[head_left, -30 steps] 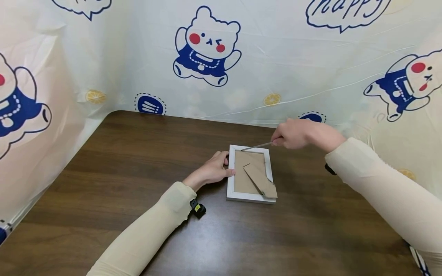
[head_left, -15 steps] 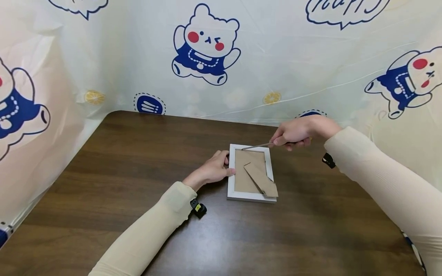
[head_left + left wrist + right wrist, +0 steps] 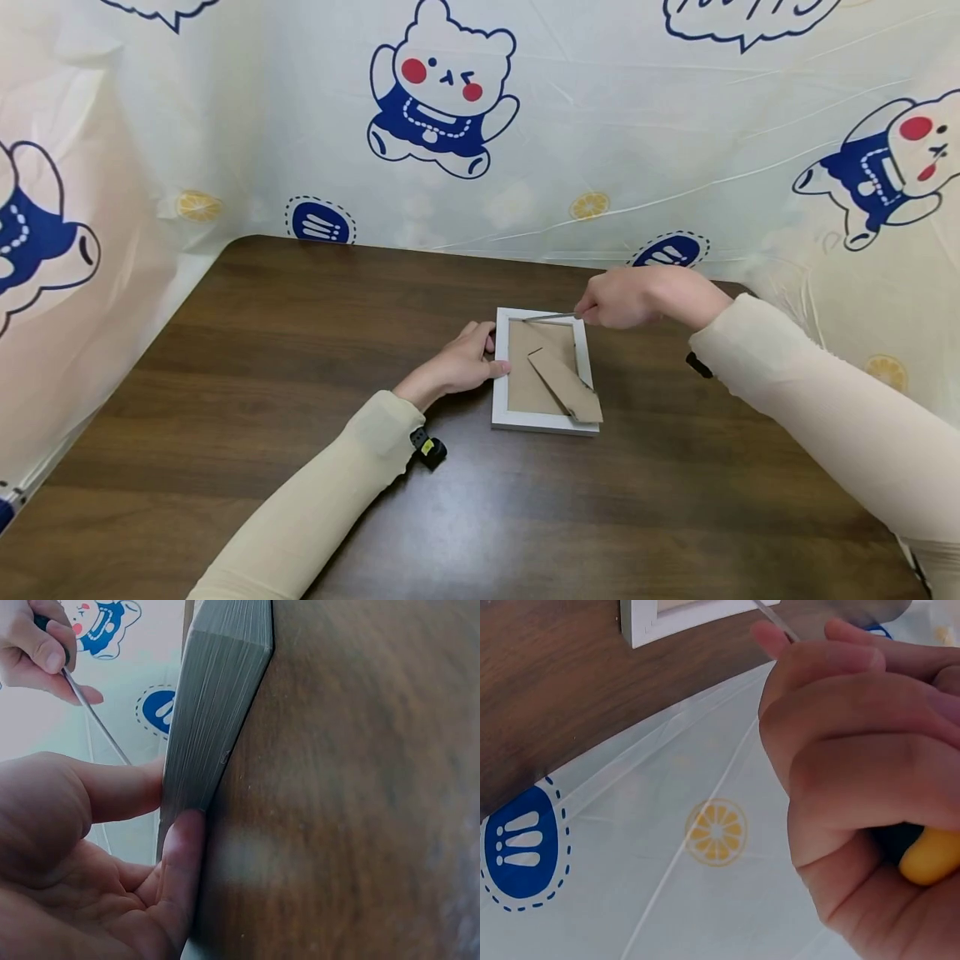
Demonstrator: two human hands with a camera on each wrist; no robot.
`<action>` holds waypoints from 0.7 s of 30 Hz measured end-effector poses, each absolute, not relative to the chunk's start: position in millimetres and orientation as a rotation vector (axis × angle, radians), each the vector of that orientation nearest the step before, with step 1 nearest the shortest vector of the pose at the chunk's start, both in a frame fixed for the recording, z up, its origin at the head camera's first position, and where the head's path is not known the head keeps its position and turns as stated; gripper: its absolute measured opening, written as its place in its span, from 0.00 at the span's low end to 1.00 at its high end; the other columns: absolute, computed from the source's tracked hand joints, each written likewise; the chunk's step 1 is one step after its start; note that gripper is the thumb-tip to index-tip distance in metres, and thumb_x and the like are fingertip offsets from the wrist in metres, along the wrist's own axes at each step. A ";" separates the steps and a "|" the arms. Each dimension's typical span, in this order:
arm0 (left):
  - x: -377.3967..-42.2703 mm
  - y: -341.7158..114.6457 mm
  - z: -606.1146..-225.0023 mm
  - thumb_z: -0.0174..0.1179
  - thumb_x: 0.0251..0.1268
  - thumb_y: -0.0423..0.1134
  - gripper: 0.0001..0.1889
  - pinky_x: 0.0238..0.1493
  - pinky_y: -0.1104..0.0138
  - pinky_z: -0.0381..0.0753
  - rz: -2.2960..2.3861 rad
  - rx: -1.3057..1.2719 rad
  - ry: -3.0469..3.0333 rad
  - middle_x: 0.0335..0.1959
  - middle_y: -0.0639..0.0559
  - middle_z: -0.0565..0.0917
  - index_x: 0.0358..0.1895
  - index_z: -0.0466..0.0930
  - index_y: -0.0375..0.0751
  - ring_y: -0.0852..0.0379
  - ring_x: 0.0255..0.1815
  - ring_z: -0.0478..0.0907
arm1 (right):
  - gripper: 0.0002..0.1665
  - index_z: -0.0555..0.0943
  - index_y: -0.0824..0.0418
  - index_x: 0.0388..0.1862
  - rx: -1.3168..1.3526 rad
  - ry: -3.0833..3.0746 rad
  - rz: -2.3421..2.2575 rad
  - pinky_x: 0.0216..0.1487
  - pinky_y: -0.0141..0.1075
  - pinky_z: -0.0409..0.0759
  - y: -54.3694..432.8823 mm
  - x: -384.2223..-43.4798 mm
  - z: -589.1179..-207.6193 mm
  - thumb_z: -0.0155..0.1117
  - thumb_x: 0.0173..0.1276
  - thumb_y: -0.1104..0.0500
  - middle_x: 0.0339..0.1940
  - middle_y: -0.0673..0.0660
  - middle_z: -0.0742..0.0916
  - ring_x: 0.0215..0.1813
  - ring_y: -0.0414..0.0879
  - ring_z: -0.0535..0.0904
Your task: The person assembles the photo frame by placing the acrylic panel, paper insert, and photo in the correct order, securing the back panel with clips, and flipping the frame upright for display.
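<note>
A white picture frame (image 3: 543,423) lies face down on the brown table, its cardboard back (image 3: 531,392) showing. On that back a cardboard stand leg (image 3: 566,387) slants toward the lower right corner. My left hand (image 3: 465,360) grips the frame's left side, thumb on the top face and fingers against the outer edge. From beyond the upper right corner, my right hand (image 3: 618,298) holds a screwdriver (image 3: 551,317). Its thin metal shaft reaches across the frame's top edge, tip at the backing's upper left corner. A dark and yellow handle (image 3: 930,856) shows inside the curled right fingers.
The wooden table (image 3: 300,375) extends around the frame. A printed curtain (image 3: 315,108) with bears and orange slices hangs along the table's back and left edges, close behind the right hand.
The right hand tilted up and then turned back over, shifting slightly left with the screwdriver; the tip stays at the same corner. The left hand and frame stay in place.
</note>
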State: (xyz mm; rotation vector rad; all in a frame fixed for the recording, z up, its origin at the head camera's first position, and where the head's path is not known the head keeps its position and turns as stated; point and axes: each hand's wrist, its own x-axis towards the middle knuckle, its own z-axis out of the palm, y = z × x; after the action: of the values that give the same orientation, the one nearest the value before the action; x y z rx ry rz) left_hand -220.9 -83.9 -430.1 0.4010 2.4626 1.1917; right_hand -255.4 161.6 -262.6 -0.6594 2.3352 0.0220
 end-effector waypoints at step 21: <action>-220.3 -85.4 -430.3 0.65 0.77 0.44 0.40 0.61 0.57 0.73 1.176 0.414 2.479 0.63 0.41 0.70 0.82 0.56 0.32 0.53 0.48 0.76 | 0.18 0.82 0.66 0.64 -0.720 2.622 0.140 0.30 0.36 0.79 155.9 -203.3 -309.7 0.55 0.82 0.64 0.32 0.57 0.85 0.29 0.45 0.79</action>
State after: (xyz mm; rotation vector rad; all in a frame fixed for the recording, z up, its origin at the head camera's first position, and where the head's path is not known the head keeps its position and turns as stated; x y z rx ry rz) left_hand -220.3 -85.4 -430.3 0.4145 2.4787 1.1763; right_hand -203.3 155.9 -309.7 -0.7198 2.6215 0.1401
